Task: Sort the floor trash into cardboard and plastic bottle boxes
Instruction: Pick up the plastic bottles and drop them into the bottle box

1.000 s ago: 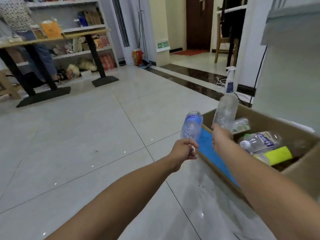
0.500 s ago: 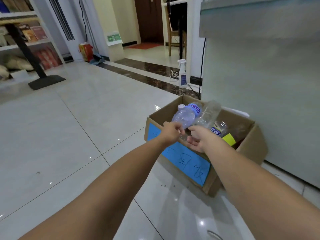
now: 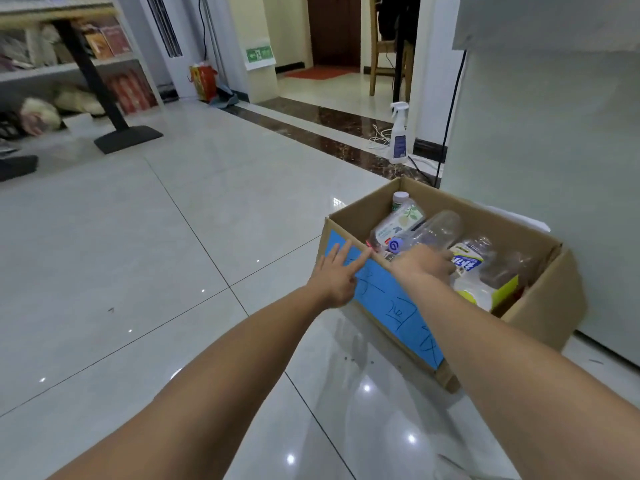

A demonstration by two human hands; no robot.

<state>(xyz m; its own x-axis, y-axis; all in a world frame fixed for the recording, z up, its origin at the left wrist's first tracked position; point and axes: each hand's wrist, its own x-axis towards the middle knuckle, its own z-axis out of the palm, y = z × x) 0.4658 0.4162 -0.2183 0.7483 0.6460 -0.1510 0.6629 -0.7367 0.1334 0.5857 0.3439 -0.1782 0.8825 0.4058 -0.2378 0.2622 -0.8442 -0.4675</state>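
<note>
Left hand (image 3: pixel 334 278), right hand (image 3: pixel 424 266) bare. Left forearm (image 3: pixel 242 358), right forearm (image 3: pixel 491 344) bare to frame edge.

Left hand (image 3: pixel 334 275) had released the blue-labelled bottle (image 3: pixel 394 244), which now lay inside the cardboard box (image 3: pixel 547 299), right of centre. Its fingers had opened and spread before the box's blue sheet (image 3: pixel 388 299). Right hand (image 3: pixel 424 263) had lowered the clear bottle (image 3: pixel 436 230) onto the bottles inside; grip not determinable.

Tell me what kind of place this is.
Likely an office or shop interior, though not certain: a glossy tiled floor, stocked shelves and a green exit sign.
</note>
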